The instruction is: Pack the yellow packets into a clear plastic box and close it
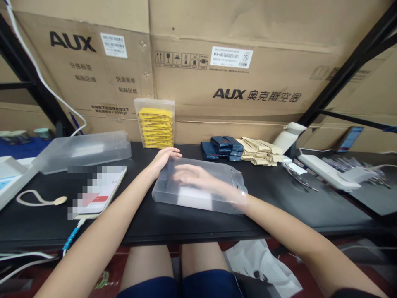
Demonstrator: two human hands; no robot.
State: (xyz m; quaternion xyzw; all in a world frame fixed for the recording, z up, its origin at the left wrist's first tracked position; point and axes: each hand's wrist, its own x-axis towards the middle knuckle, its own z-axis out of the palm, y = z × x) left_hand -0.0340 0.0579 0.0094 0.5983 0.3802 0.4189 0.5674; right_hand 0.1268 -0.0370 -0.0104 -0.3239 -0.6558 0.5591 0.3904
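Observation:
A clear plastic box (195, 198) lies on its side on the black table (139, 227), its open end toward the right. My right hand (194, 176) reaches in through that end, seen blurred through the plastic with its fingers stretched out. On the box's far left corner rests my left hand (166, 159), fingers extended over the edge. Behind it, a clear box with yellow packets (156, 124) stands upright against the cardboard. Dark blue packets (221, 147) and cream packets (260, 151) are stacked at the back, right of the box.
Another clear box (89, 151) lies at the left, behind a phone (104, 190) on a cable. A white bottle (290, 136) leans at the back right. Glasses (299, 178) and a white power strip (328, 171) lie at the right.

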